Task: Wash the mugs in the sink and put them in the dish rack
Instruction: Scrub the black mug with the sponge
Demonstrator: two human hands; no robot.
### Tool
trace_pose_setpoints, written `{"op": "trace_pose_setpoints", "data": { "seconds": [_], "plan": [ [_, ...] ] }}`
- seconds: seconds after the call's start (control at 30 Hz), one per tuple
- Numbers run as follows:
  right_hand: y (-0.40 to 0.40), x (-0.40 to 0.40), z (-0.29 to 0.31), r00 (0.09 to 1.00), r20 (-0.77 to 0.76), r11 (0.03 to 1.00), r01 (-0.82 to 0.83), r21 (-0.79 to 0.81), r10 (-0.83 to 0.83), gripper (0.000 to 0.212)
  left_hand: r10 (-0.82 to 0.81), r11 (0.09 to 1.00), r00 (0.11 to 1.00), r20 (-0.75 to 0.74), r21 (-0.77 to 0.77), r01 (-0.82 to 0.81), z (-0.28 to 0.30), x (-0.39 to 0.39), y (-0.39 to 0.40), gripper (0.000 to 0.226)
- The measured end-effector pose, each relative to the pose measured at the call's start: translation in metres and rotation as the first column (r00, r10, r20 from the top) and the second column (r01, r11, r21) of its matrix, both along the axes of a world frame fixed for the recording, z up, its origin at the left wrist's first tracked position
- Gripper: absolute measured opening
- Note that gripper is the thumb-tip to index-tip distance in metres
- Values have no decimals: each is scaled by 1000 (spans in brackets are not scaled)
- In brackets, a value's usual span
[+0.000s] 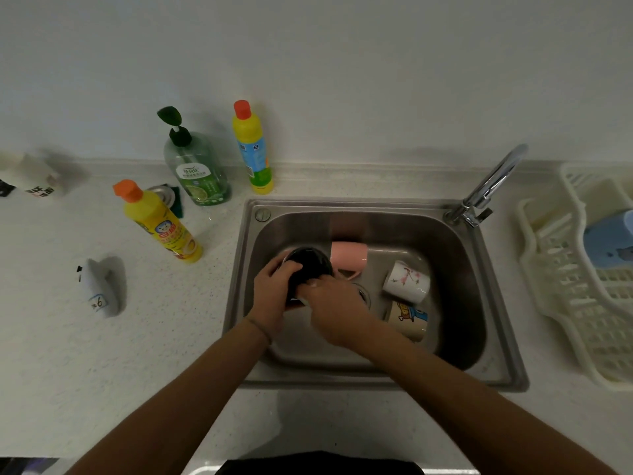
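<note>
Over the left part of the steel sink [459, 255] I hold a black mug [308, 264] with both hands. My left hand [270, 296] grips its side from the left. My right hand [334, 311] closes on it from the right, fingers against its lower wall. A pink mug [349, 256] lies on its side just behind. A white mug with a flower print [407, 282] and a cream mug with a cartoon print [411, 320] lie at the sink's right. A blue mug [609, 241] sits in the cream dish rack [561, 303] at the far right.
The chrome faucet [489, 186] rises at the sink's back right corner. Left of the sink stand a green pump soap bottle [195, 166] and two yellow detergent bottles [253, 149] [161, 224]. A sponge [176, 200] and a small white object [99, 286] lie on the counter.
</note>
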State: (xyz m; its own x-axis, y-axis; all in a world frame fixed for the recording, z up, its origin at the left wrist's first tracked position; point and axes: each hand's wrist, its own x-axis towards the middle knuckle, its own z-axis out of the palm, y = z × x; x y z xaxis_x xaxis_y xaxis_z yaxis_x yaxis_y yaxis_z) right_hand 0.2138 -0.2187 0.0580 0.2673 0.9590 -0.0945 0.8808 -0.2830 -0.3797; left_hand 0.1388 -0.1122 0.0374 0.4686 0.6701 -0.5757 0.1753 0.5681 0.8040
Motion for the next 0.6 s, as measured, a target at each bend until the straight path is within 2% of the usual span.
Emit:
{"op": "trace_pose_setpoints", "data": {
  "seconds": [0.03, 0.1, 0.2, 0.23, 0.27, 0.33, 0.4, 0.43, 0.53, 0.57, 0.6],
  "plan": [
    [-2, 5, 0, 994, 99, 998, -51, -28, 54, 36, -25, 1000, 1000, 0, 12, 25, 0, -1, 2, 30],
    [0, 2, -1, 995, 94, 998, -31, -53, 35, 36, -27, 999, 1000, -2, 45, 27, 2, 1, 1, 31],
    [12, -10, -1, 975, -180, 987, 112, -111, -130, 32, -14, 999, 1000, -24, 51, 15, 6, 3, -4, 32],
    [10, -11, -2, 972, -203, 988, 97, -116, -119, 32, -37, 998, 999, -36, 45, 39, 7, 1, -4, 32],
    [5, -8, -3, 986, -149, 992, 55, -110, -71, 32, -72, 996, 996, -49, 39, 74, 8, -2, -3, 31],
    [-6, -1, -6, 993, 65, 986, -83, -142, 93, 33, -154, 987, 985, -78, 32, 157, 5, -9, 2, 29],
    [-11, 0, -8, 984, 138, 984, -95, -153, 116, 33, -186, 981, 978, -90, 38, 190, 3, -12, 3, 26],
    [-7, -5, -7, 990, 118, 986, -62, -152, 80, 32, -173, 983, 981, -92, 44, 177, 3, -11, 0, 26],
    [7, -19, -6, 982, -141, 986, 102, -135, -122, 29, -122, 991, 988, -94, 50, 127, 5, -7, -7, 25],
    [6, -19, -5, 978, -171, 987, 98, -131, -120, 28, -125, 990, 988, -96, 49, 130, 5, -7, -5, 25],
    [3, -15, -5, 992, -112, 991, 48, -125, -62, 28, -141, 988, 985, -99, 44, 146, 5, -9, -2, 24]
  ]
}}
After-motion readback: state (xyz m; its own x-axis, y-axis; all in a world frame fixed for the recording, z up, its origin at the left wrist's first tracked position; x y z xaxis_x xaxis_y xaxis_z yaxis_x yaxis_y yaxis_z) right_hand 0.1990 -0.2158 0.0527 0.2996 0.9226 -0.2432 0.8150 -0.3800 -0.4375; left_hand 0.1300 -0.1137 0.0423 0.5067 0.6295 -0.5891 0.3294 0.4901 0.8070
